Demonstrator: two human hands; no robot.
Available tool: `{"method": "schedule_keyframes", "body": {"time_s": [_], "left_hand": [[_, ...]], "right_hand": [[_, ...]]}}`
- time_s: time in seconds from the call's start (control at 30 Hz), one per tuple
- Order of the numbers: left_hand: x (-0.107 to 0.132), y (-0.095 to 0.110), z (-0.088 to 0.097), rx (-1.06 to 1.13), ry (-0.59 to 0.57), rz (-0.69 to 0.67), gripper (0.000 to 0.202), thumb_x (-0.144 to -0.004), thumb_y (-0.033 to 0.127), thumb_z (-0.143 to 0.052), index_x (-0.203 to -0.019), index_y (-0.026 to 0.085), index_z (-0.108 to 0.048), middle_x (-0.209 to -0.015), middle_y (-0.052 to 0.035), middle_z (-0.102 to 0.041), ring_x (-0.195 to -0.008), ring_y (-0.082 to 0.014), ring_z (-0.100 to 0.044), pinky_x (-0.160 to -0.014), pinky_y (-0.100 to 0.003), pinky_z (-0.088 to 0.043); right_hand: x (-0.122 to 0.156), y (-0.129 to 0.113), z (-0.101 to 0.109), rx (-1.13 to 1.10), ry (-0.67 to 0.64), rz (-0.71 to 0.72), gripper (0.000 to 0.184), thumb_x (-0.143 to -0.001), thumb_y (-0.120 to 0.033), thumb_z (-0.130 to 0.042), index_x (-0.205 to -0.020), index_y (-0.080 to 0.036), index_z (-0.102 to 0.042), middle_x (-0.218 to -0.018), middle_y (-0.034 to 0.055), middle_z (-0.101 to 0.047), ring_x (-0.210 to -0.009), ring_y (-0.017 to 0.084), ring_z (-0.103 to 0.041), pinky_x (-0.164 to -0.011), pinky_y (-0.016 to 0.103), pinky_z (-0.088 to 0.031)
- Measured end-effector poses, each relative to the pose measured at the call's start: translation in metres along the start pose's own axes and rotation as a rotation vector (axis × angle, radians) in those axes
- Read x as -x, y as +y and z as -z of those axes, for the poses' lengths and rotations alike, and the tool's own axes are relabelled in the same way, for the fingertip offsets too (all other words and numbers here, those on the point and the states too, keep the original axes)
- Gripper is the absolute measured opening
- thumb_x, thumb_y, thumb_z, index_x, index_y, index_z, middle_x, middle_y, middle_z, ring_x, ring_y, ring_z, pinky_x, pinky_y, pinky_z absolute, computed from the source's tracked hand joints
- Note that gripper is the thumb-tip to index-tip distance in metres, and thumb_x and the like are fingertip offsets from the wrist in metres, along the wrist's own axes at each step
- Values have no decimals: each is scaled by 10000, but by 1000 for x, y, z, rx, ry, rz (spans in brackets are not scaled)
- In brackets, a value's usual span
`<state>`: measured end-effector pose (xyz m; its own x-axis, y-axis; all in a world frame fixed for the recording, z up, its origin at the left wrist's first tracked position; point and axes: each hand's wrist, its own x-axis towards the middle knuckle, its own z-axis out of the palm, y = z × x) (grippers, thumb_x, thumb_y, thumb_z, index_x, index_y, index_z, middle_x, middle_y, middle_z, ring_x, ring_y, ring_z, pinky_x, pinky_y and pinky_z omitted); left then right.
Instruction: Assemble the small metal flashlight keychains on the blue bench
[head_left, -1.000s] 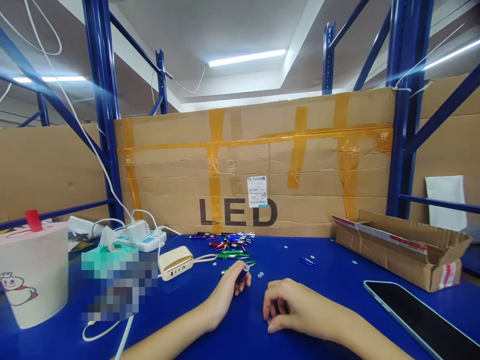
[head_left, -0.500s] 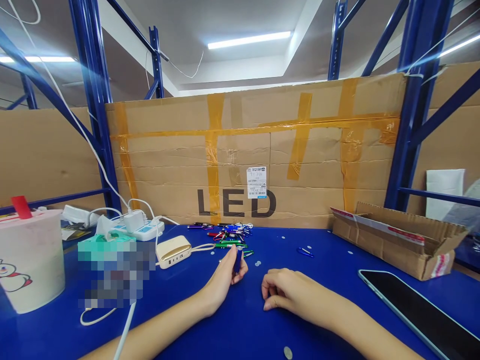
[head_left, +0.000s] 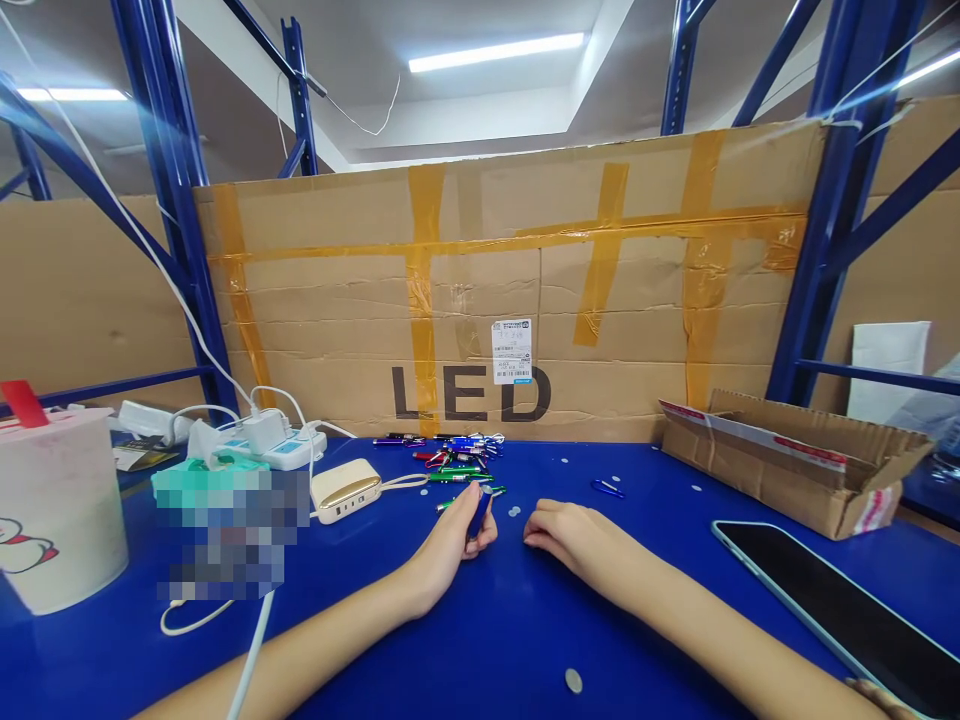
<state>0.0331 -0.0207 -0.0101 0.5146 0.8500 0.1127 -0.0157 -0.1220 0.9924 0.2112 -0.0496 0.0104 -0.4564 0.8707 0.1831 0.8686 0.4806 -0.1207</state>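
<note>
My left hand (head_left: 444, 552) is closed around a small dark blue cylinder (head_left: 480, 514) with a silvery upper end, tilted a little to the right. My right hand (head_left: 579, 545) rests low over the table, fingers curled downward; whether anything is in them is hidden. Just beyond my left hand lies a loose pile of slim metallic sticks with clips (head_left: 469, 458), in green, red, blue and black. Small pale discs (head_left: 514, 512) lie between the hands and the pile. A blue carabiner-like clip (head_left: 607, 489) lies beyond my right hand.
A cream power bank (head_left: 345, 490) with a strap, a power strip (head_left: 281, 450), cables and a drink cup (head_left: 64, 510) stand left. An open cardboard box (head_left: 787, 465) and a phone (head_left: 840, 610) lie right. A round silvery disc (head_left: 574, 681) lies near the front.
My right hand has shifted slightly forward, its fingers drawn closer together and less visible. My left hand still grips the blue cylinder. The whole view has tilted slightly.
</note>
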Motion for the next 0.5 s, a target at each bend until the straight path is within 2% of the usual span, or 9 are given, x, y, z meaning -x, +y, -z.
{"method": "schedule_keyframes", "body": {"time_s": [0.13, 0.27, 0.4, 0.5], "left_hand": [[1, 1, -1, -45, -10, -20, 426, -843, 576, -285, -706, 177, -346, -578, 53, -357, -495, -76, -221, -489, -228, -184], [3, 6, -2, -41, -18, -12, 385, -817, 555, -326, -710, 185, -335, -566, 63, -314, -507, -85, -202, -494, -228, -178], [5, 14, -4, -126, 9, -10, 324, -803, 467, -329, -647, 184, -333, -554, 60, -284, -517, -91, -215, -508, -235, -185], [7, 16, -6, -247, 46, -30, 280, -788, 383, -331, -593, 182, -342, -570, 44, -299, -558, -105, -272, -543, -237, -245]], "right_hand": [[-1, 10, -9, -93, 63, 13, 165, -845, -185, -492, -861, -158, -653, -842, 65, -640, -718, 172, -610, -627, 252, -453], [-1, 13, -13, -225, 54, -2, 105, -791, -174, -561, -822, -142, -657, -780, 59, -646, -658, 146, -589, -608, 240, -448], [0, 5, -10, -379, 149, -25, 115, -777, -238, -592, -790, -151, -666, -774, 50, -657, -668, 143, -583, -622, 252, -448], [1, -7, -5, -609, 239, -48, 165, -766, -311, -599, -800, -166, -671, -699, 23, -647, -597, 119, -561, -546, 227, -435]]}}
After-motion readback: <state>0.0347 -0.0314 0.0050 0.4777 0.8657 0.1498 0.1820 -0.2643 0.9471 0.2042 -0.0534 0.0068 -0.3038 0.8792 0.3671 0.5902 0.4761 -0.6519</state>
